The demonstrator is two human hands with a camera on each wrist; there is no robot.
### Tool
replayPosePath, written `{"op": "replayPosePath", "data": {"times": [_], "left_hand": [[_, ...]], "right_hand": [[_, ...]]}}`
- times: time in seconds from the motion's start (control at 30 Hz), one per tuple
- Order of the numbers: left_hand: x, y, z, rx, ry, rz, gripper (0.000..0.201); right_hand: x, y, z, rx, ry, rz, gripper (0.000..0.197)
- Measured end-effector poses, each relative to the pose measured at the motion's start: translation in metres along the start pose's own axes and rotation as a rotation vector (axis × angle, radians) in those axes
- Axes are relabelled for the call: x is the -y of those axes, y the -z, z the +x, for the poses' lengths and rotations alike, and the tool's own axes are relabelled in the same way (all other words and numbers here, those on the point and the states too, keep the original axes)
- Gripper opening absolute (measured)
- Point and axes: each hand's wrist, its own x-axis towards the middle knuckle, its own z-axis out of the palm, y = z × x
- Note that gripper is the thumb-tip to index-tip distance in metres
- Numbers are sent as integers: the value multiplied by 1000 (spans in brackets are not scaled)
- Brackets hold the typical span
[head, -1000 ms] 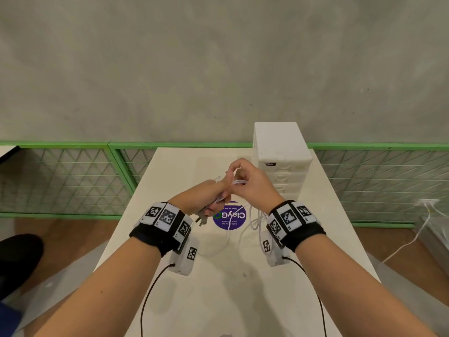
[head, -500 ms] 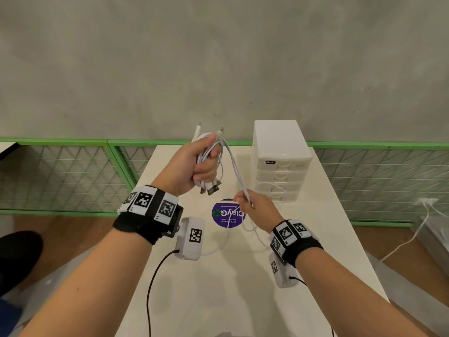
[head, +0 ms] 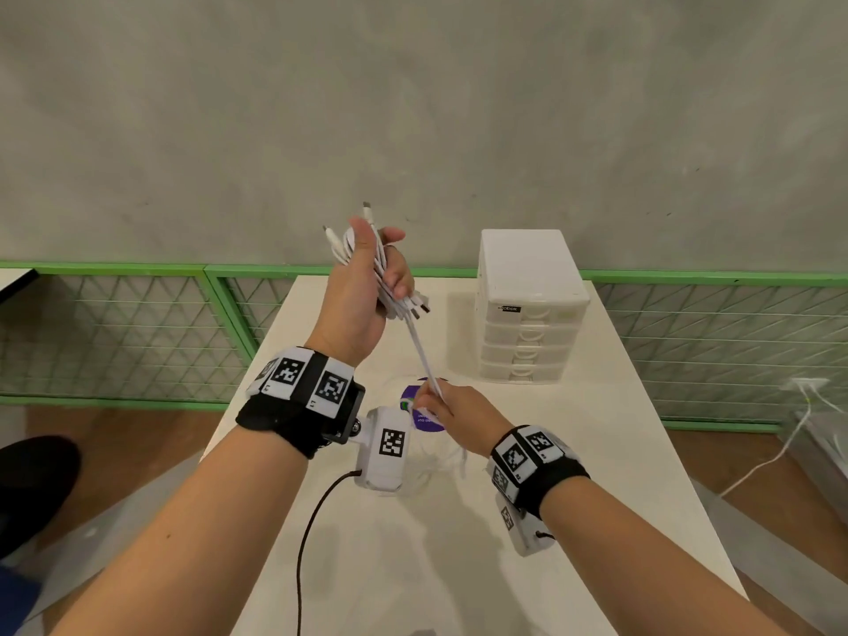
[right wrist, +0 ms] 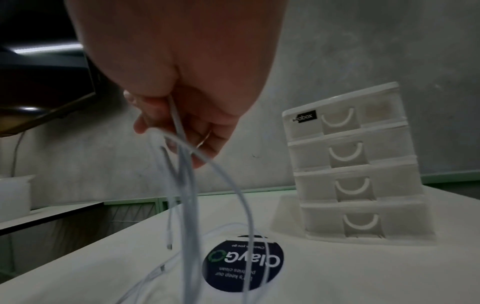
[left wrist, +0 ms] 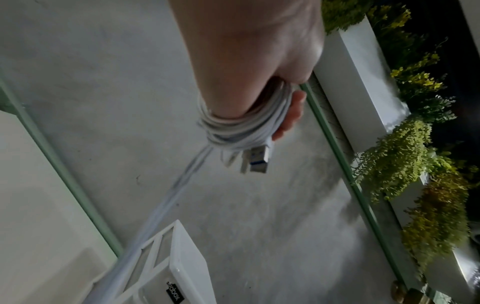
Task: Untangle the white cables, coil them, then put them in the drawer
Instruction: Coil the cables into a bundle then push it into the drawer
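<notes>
The white cables [head: 383,277] are bunched in the raised left hand [head: 362,296], fingers curled round them above the table [head: 619,475], USB plugs [left wrist: 258,158] sticking out below the fist. Several strands run taut down to the right hand [head: 452,413], which pinches them low over the table; slack loops [right wrist: 187,216] hang under it onto the tabletop. Beneath lies a round dark sticker [right wrist: 242,265] reading "ClayGo". Just beyond stands a white four-drawer organizer [head: 527,305], labelled "xobox", all drawers closed. A green mesh railing [head: 137,332] and a grey wall stand behind.
</notes>
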Motion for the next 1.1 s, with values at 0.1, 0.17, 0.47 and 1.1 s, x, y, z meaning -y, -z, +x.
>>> {"op": "replayPosePath", "data": {"times": [0.1,0.17,0.47,1.1], "left_hand": [[8,4,6,-141,-111,86,40],[13,11,8,-203,-169,198,31],[37,30,-2,-19,41,1113,36],[17,17,-26,672,662,617,42]], "right_hand": [[10,-3,-1,35,83,-24,18],[17,-3,-3,29,124,-40,18],[42,23,1,-280,264,120,37],[13,54,23,-346,248,202,30]]}}
